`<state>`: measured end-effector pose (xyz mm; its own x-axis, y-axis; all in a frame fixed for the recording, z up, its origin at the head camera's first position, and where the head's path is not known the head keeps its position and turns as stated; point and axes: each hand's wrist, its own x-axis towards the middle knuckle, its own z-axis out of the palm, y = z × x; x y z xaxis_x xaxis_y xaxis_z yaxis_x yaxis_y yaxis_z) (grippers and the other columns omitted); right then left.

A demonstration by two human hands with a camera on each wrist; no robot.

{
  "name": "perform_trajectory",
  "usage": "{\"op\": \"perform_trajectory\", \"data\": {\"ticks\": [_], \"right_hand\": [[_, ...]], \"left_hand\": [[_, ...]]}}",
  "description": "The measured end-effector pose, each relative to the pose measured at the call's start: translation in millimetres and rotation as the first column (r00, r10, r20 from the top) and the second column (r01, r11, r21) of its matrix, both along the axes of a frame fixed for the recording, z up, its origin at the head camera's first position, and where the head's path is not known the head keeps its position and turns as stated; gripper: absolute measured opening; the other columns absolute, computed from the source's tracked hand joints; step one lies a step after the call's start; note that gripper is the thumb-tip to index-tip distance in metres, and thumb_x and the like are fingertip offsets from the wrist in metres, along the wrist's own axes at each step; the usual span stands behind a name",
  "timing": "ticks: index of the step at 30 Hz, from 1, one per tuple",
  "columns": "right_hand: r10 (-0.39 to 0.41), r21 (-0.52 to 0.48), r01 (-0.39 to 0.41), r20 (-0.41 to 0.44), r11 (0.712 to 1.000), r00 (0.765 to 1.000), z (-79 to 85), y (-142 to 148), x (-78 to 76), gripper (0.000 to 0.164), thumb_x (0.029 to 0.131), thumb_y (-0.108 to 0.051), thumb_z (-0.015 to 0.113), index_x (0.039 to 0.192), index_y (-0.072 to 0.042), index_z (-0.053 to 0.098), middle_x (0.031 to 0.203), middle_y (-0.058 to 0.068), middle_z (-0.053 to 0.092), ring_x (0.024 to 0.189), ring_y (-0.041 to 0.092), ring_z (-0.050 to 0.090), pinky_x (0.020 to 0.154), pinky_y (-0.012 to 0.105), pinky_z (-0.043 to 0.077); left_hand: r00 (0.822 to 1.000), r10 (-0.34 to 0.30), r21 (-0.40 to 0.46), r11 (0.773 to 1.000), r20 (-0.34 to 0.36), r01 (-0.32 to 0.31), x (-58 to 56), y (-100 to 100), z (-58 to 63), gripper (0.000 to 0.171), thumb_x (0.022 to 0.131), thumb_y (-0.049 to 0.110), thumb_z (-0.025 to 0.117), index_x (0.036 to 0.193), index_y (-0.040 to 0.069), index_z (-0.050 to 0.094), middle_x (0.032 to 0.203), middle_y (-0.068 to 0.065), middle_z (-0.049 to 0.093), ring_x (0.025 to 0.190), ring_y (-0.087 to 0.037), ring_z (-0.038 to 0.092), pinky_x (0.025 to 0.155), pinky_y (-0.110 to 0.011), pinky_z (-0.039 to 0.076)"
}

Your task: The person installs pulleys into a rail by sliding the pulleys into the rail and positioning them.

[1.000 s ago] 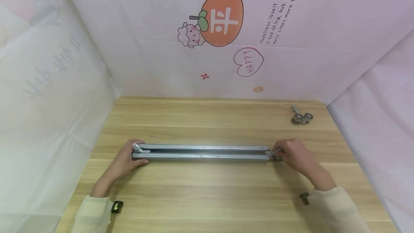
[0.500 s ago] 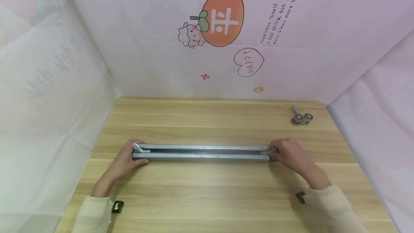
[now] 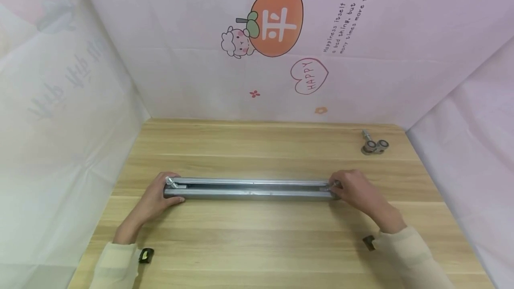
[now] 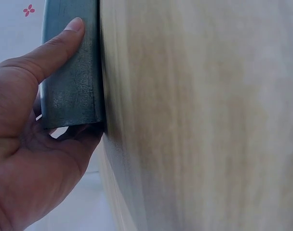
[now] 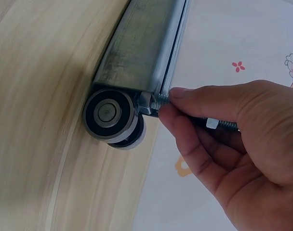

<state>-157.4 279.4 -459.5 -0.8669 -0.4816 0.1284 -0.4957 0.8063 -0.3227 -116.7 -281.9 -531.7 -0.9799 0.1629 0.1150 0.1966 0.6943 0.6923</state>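
A long steel channel rail [image 3: 250, 194] lies across the wooden table, slot facing up. My left hand [image 3: 154, 197] grips its left end, the thumb along the near side wall in the left wrist view. A bolt [image 3: 171, 182] pokes up from the slot there. At the opposite end my right hand [image 3: 359, 193] pinches the threaded bolt [image 5: 224, 125] of a roller trolley between thumb and fingers. In the right wrist view this trolley's wheels [image 5: 108, 114] show just outside the rail's end; its front part is hidden by the rail.
Another roller trolley [image 3: 375, 146] with its bolt lies at the table's back right. The wooden table [image 3: 257, 244] meets a printed white cloth [image 3: 192, 79] at the back, and similar cloth hangs at both sides.
My right hand has moved a little left, bringing the trolley closer to the rail and partly into its right end. The left hand and the rail have stayed put.
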Motion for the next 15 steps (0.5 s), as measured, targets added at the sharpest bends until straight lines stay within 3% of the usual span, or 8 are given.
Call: {"op": "perform_trajectory", "data": {"ticks": [15], "right_hand": [[0.003,0.036,-0.004,0.026,0.999,1.0,2.2,-9.2,1.7,0.013,0.076,-0.002,0.076,0.089,-0.004,0.074,0.089,0.009,0.074,0.074,0.018,0.068,0.065,0.034,0.057]], "left_hand": [[1.0,0.001,-0.006,1.0,-0.019,-0.001,1.8,0.8,2.4,0.065,0.071,0.019,0.084,0.124,0.0,0.054,0.125,-0.022,0.055,0.115,-0.039,0.052,0.1,-0.058,0.039]]}}
